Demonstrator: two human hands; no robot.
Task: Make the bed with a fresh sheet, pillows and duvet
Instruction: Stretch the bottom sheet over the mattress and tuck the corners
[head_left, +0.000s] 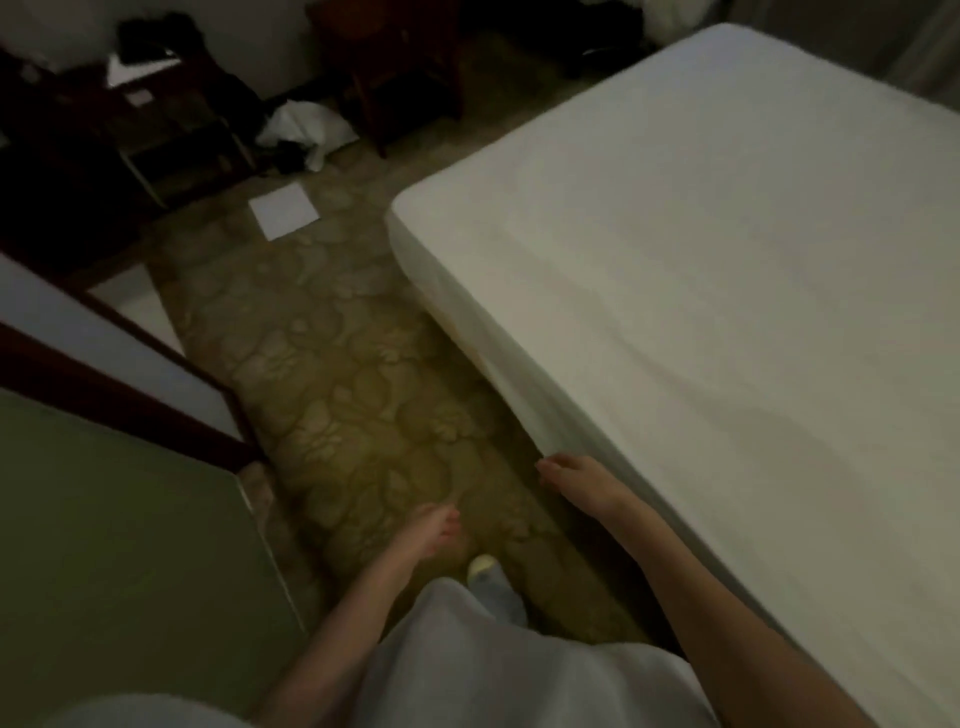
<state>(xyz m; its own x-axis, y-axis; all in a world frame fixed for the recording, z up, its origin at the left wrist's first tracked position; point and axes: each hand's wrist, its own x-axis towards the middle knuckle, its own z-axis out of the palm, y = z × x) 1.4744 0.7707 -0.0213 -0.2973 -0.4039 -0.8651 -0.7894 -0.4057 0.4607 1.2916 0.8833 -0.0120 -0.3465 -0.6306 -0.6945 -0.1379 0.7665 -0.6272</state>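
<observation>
- White sheet (701, 249) covers the mattress, its side edge hanging loose along the near side.
- My right hand (576, 480), fingers relaxed, gripping nothing, touches the hanging edge.
- My left hand (434, 530) hangs slack over the carpet (332, 374).
- Advised: pull the edge taut downward, then tuck it under, working toward the corner (410, 213).

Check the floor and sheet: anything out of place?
A white paper sheet lies loose on the carpet, and crumpled white cloth sits by the dark furniture. The fresh sheet has slight wrinkles near the right hand.
</observation>
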